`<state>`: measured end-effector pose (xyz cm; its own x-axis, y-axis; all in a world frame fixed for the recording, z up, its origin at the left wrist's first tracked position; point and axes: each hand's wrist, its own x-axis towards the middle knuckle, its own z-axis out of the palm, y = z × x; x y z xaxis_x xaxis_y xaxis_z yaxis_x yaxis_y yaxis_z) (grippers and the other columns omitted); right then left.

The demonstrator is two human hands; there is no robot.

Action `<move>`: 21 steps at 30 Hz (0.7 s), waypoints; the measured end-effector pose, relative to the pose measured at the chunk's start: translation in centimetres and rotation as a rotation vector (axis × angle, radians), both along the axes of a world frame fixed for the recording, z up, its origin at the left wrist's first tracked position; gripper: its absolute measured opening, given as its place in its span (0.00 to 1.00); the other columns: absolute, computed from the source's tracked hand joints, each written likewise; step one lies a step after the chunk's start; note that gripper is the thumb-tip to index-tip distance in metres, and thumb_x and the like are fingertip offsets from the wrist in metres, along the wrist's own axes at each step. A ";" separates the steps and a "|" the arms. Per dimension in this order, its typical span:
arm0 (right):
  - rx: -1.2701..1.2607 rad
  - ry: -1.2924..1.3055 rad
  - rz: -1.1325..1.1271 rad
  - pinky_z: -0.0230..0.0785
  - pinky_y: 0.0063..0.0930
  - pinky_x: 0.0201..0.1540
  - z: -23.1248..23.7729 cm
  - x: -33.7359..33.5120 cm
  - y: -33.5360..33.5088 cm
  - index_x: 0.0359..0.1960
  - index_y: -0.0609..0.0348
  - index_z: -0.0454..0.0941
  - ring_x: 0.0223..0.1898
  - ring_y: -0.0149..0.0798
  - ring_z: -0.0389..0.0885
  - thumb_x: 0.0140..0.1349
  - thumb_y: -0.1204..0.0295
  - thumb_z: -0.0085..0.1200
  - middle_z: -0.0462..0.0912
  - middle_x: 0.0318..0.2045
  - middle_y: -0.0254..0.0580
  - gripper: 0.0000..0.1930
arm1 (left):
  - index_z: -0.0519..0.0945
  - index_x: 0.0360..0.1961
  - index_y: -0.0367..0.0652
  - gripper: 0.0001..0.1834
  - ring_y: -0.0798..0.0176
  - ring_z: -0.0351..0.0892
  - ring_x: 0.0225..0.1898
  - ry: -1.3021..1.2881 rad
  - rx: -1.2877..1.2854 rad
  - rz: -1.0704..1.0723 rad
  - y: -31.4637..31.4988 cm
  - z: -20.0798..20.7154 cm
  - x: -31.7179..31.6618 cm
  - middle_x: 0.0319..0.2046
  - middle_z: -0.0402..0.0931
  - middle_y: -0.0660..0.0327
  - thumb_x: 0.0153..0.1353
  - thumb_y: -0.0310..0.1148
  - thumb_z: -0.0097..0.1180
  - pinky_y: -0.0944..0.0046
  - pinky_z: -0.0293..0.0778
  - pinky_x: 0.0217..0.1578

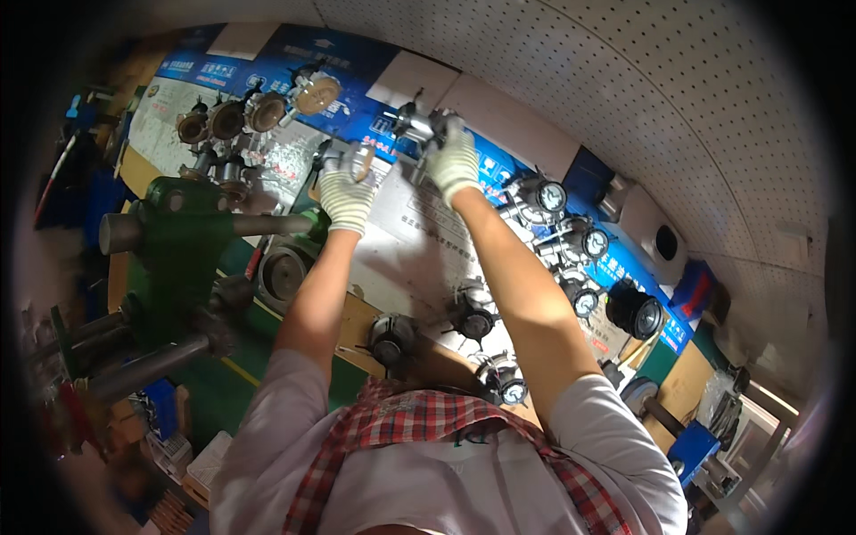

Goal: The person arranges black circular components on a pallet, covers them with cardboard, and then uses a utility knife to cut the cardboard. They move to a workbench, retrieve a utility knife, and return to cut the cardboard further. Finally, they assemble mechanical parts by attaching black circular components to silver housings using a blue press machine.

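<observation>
My right hand [455,165], in a white knitted glove, is closed on a silver metal assembly [419,127] at the far side of the bench. The part has a short cylindrical body, and its near end is hidden by my fingers. My left hand [346,198], gloved alike, is lower and to the left. Its fingers curl beside a dark metal piece [325,155], and a tan strip [366,162] shows at the thumb side. Blur hides what that hand grips. Under both hands lies a pale cardboard sheet [406,236].
Brown-faced round metal parts [226,119] stand at the far left. Several metal assemblies with round glassy faces [551,196] line the right, others [390,339] sit nearest me. A green machine [178,259] with a steel shaft juts in from the left. A perforated wall [660,80] bounds the far side.
</observation>
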<state>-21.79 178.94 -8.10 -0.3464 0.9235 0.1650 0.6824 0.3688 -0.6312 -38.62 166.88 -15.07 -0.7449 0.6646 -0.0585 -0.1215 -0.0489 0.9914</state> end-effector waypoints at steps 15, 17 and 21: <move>-0.258 -0.244 -0.305 0.73 0.42 0.49 1.9 24.1 -12.9 0.56 0.52 0.76 0.42 0.56 0.82 0.60 0.74 0.51 0.84 0.39 0.58 0.20 | 0.59 0.72 0.42 0.40 0.40 0.58 0.70 1.306 -0.670 -1.392 -11.7 5.7 14.8 0.68 0.63 0.43 0.65 0.51 0.54 0.47 0.59 0.68; 0.031 -0.110 -0.310 0.72 0.44 0.50 5.4 24.1 -15.7 0.55 0.57 0.75 0.44 0.57 0.79 0.62 0.77 0.49 0.80 0.44 0.58 0.18 | 0.64 0.70 0.43 0.36 0.44 0.65 0.66 1.094 -0.702 -1.359 -13.4 7.9 13.3 0.65 0.66 0.45 0.66 0.50 0.53 0.49 0.60 0.67; 0.063 -0.125 -0.298 0.71 0.42 0.54 11.5 21.0 -23.3 0.56 0.60 0.73 0.48 0.54 0.78 0.63 0.78 0.53 0.78 0.48 0.56 0.18 | 0.75 0.59 0.41 0.24 0.44 0.73 0.57 1.103 -0.468 -0.881 -19.1 9.0 7.5 0.55 0.76 0.47 0.63 0.38 0.57 0.49 0.69 0.59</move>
